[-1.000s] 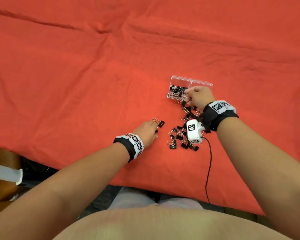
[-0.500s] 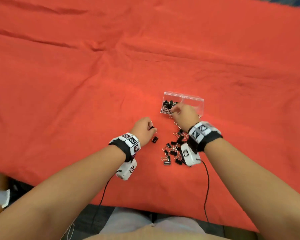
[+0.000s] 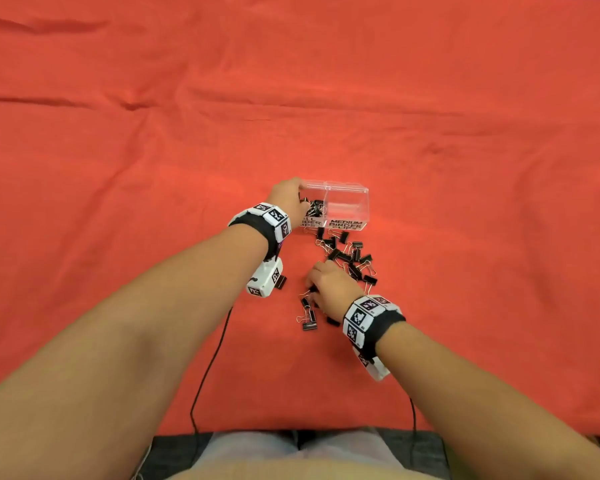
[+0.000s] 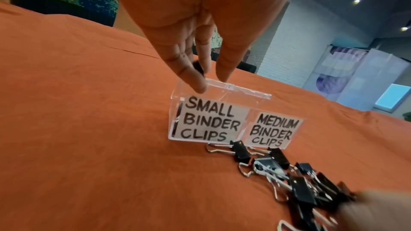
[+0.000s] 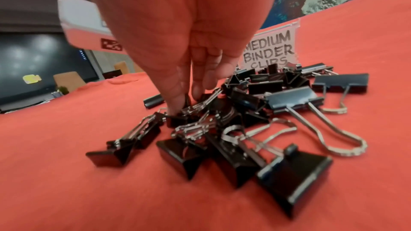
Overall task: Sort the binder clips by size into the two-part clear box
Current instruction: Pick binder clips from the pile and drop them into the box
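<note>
Over the left half of the box (image 3: 347,202), the left hand (image 3: 286,199) hangs with fingers pointing down, pinching a small black clip (image 4: 198,68) just above the rim of the part labelled SMALL BINDER CLIPS, which already holds clips. Beside it, the MEDIUM part shows none. Nearer the person, the right hand (image 3: 329,285) reaches down into the pile (image 3: 347,258), fingertips (image 5: 177,101) closing on a small clip; whether it is gripped cannot be told. The pile runs from the box's front wall to this hand, a few clips (image 3: 307,315) lying just left of the wrist. The red cloth (image 3: 118,150) spreads wide on all sides.
</note>
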